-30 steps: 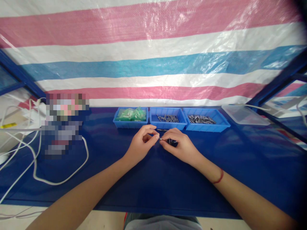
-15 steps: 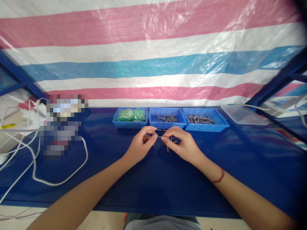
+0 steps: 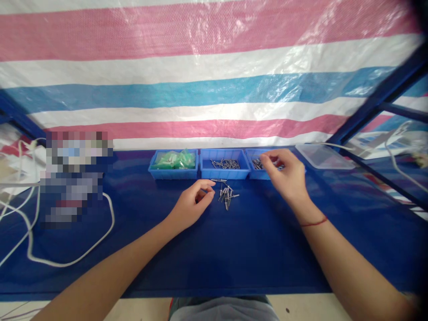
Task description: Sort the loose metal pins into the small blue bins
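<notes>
My left hand (image 3: 197,200) rests on the blue tabletop with curled fingers. Thumb and index tips are slightly apart, and I see nothing between them. Just right of it lies a small loose pile of metal pins (image 3: 228,196), which look like blind rivets, and one more pin (image 3: 219,180) lies near the index fingertip. My right hand (image 3: 286,174) is over the right blue bin (image 3: 257,175), its thumb and index tips brought together; anything pinched there is too small to see. Small metal parts (image 3: 257,164) in that bin are partly hidden by the hand.
The middle blue bin (image 3: 224,174) holds similar pins. In the left blue bin (image 3: 173,174) are green-and-clear plastic bags (image 3: 175,159). A translucent lid (image 3: 324,157) lies at the right rear. White cables (image 3: 112,214) and blurred-out items (image 3: 75,178) occupy the left side.
My hands have come apart from the thin pin they held together. The right hand has moved right and back to the right bin, uncovering the pile. The left stays near its place.
</notes>
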`<state>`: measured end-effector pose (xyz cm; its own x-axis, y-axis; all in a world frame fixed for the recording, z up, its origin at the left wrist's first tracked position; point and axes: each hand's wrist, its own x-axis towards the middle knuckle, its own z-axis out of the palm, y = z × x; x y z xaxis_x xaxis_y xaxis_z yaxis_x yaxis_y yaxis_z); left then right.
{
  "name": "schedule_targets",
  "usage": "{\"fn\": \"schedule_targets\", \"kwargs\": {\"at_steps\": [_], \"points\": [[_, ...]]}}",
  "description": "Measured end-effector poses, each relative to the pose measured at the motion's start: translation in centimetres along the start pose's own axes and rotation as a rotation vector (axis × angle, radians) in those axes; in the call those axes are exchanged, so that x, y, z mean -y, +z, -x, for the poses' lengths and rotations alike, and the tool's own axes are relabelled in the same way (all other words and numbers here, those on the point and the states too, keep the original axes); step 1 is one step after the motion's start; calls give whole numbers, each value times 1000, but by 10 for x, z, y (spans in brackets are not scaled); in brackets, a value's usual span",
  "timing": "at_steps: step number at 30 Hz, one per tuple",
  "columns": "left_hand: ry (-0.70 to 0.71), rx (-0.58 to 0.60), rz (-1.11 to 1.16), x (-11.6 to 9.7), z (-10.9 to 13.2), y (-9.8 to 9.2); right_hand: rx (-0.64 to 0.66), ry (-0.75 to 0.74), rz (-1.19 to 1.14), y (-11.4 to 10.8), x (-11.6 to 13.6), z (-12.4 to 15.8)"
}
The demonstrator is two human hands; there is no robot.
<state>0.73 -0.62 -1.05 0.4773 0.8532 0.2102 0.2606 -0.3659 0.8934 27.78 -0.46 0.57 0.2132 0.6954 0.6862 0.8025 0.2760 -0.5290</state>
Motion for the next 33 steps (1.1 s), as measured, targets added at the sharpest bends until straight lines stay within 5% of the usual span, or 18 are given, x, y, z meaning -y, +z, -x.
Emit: {"fn": "schedule_targets", "kwargs": {"at_steps": [4,8,11,18,33], "points": [[215,91,-262,-9,2,-2,-64,44,379,-6,-23,-3],[427,276,-556,-14,6,3,-38,-29,321,-5,-12,-1],[437,327,-670,-13,7,9,85,-147,137,-3,11,3],[444,260,-658,-1,6,11,644,-344,-78,7,36,17],[419,246,-463,10,-7,-2,799,-366,-73,24,30,29]]}}
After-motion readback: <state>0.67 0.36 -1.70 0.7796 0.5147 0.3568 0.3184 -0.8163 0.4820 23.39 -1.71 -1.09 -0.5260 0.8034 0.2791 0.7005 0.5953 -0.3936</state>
